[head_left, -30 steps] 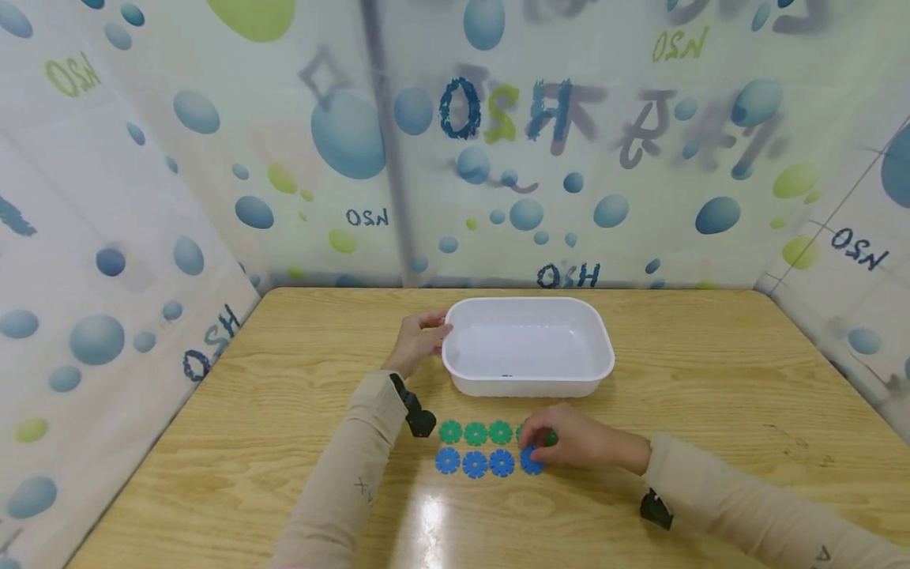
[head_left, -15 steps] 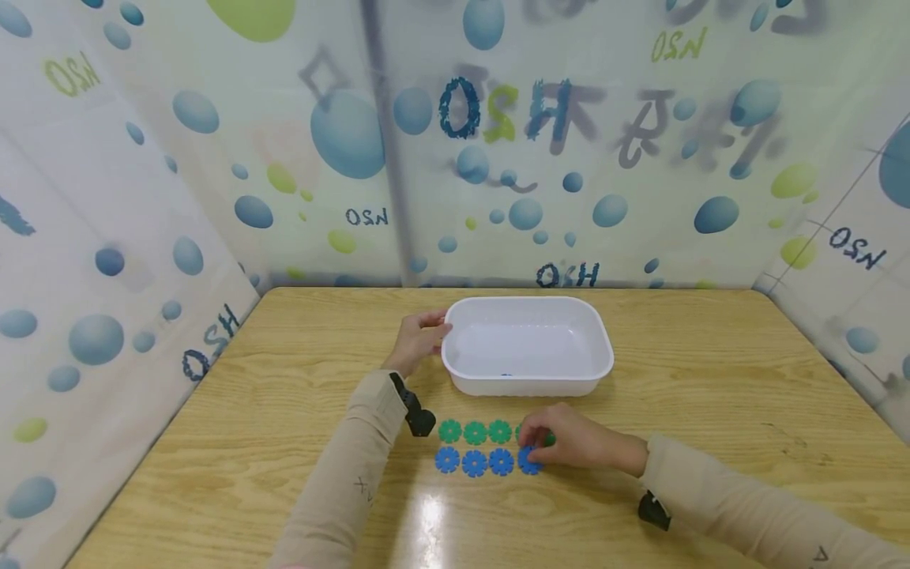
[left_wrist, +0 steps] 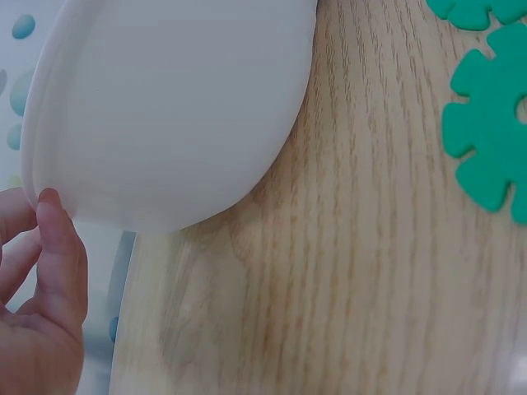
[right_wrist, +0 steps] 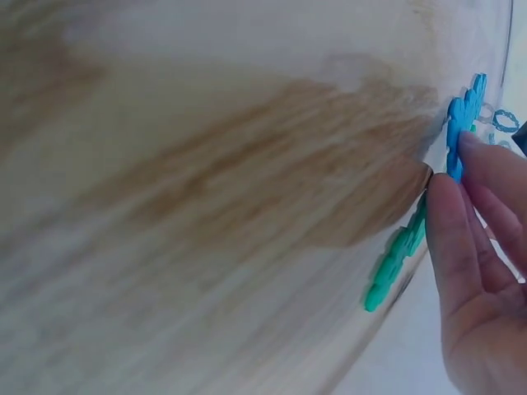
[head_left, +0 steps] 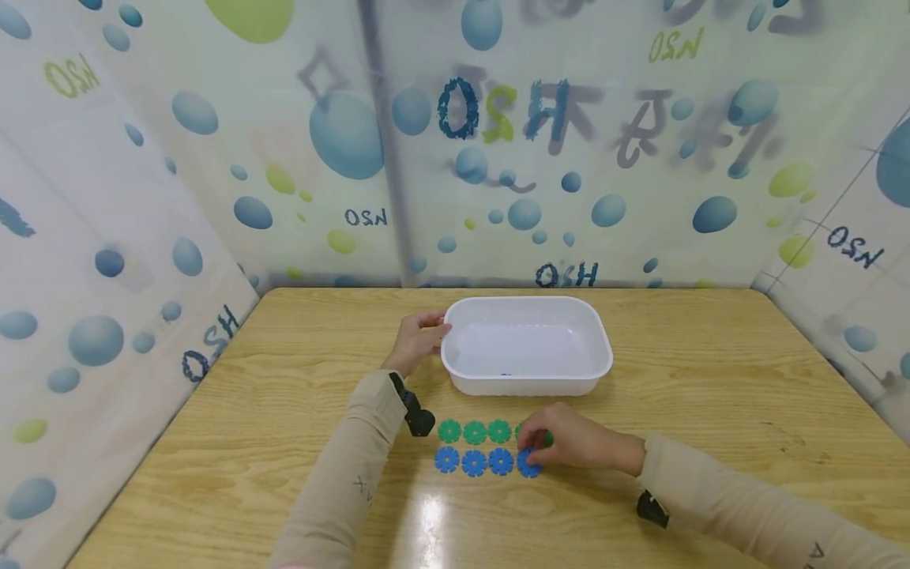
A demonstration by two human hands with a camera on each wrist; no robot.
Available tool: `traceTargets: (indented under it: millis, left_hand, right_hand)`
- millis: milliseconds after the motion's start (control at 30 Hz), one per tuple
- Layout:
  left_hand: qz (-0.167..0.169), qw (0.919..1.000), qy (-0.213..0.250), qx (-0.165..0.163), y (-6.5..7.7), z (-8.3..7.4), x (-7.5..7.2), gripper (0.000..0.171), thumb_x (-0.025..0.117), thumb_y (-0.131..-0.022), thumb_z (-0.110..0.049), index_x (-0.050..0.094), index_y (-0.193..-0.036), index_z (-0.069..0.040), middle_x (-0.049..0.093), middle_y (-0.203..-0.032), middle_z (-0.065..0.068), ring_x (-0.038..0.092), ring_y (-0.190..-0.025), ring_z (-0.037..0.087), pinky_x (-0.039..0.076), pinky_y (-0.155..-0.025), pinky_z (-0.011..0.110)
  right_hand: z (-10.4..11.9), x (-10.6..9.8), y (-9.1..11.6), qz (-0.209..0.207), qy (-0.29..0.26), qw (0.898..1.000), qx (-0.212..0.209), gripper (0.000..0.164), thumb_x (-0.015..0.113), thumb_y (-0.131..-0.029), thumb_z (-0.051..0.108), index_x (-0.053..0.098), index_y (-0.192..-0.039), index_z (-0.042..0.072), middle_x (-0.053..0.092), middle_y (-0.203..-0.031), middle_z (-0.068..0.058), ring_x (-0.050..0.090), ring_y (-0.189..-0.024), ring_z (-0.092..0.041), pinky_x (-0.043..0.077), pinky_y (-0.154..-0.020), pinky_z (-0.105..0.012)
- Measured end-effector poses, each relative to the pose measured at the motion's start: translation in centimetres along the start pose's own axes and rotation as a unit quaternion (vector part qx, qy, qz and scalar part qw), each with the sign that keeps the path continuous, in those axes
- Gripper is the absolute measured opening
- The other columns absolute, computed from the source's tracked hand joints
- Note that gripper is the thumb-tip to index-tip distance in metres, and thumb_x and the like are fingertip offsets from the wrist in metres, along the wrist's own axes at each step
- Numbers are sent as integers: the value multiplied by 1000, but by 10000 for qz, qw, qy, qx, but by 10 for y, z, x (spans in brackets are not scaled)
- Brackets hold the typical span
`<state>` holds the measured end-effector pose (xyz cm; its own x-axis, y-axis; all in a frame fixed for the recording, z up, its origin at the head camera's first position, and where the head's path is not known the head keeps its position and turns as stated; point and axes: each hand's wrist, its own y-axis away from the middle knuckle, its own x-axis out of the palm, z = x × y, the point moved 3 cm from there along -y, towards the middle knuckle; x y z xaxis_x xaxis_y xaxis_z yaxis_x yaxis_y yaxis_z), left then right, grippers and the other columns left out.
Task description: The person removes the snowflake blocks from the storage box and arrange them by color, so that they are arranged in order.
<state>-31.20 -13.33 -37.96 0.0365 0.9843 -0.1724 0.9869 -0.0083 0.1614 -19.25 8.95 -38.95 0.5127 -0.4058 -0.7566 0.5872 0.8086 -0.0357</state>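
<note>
In the head view my left hand (head_left: 417,341) grips the left rim of a white plastic basin (head_left: 529,386); the left wrist view shows fingertips on that rim. My right hand (head_left: 574,438) reaches down to the table with thumb and fingers curled at the right end of two disc rows. Its thumb overlaps the rightmost blue snowflake disc (head_left: 529,466), pinched at its edge in the right wrist view. Several other blue discs (head_left: 474,469) line up to its left. Behind them runs a row of green snowflake discs (head_left: 475,438), its right end partly hidden by the right hand.
The wooden table (head_left: 298,442) carries the basin behind the disc rows. A small dark mark (head_left: 505,374) shows inside the basin near its front wall. Patterned sheets (head_left: 441,197) enclose the back and sides of the table. Dark wrist devices (head_left: 419,421) sit at both cuffs.
The right hand and the rightmost blue disc have shifted very slightly left, closer to the other blue discs. The left hand stays at the basin rim.
</note>
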Motion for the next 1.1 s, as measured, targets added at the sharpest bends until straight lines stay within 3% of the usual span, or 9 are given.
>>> traceTargets:
  millis: [333,567,767,900,1100]
  left_hand:
    - [2,10000,-14,0,-1,1,0,32,58,-85,-9,57,-117,-6,50,-102,9,53,-92,25,53,-70,35]
    - [-2,10000,30,15,-2,2,0,31,58,-85,-8,58,-116,-5,50,-101,10,53,-90,24,53,-67,33]
    - [3,10000,26,56,-2,2,-1,32,58,-85,-7,57,-117,-4,50,-102,10,54,-88,22,54,-65,32]
    - [-3,10000,21,14,-3,2,-1,32,58,-85,-8,57,-117,-5,51,-103,10,54,-91,24,54,-65,32]
    - [-19,10000,-67,20,-3,2,-1,31,58,-85,-9,58,-116,-7,51,-104,10,53,-87,21,54,-64,30]
  right_hand:
    - [-2,-8,1,-117,-363,9993,35,9,69,-76,7,64,-83,8,63,-81,3,55,-71,-2,50,-64,-20]
    - [2,-42,-1,-748,-483,9959,-186,5,64,-80,8,65,-85,5,63,-79,3,57,-71,-5,52,-63,-27]
    - [-3,-75,-3,-1216,-532,9911,-26,9,63,-82,9,65,-86,2,63,-78,0,55,-67,-7,52,-58,-25]
    - [-13,-91,-8,-1286,-462,9906,13,10,62,-82,7,64,-88,-1,63,-77,-2,54,-65,-10,52,-60,-27]
    - [-34,-102,-15,-1154,-274,9921,414,13,61,-82,6,62,-91,-4,63,-80,-6,57,-68,-17,51,-58,-26]
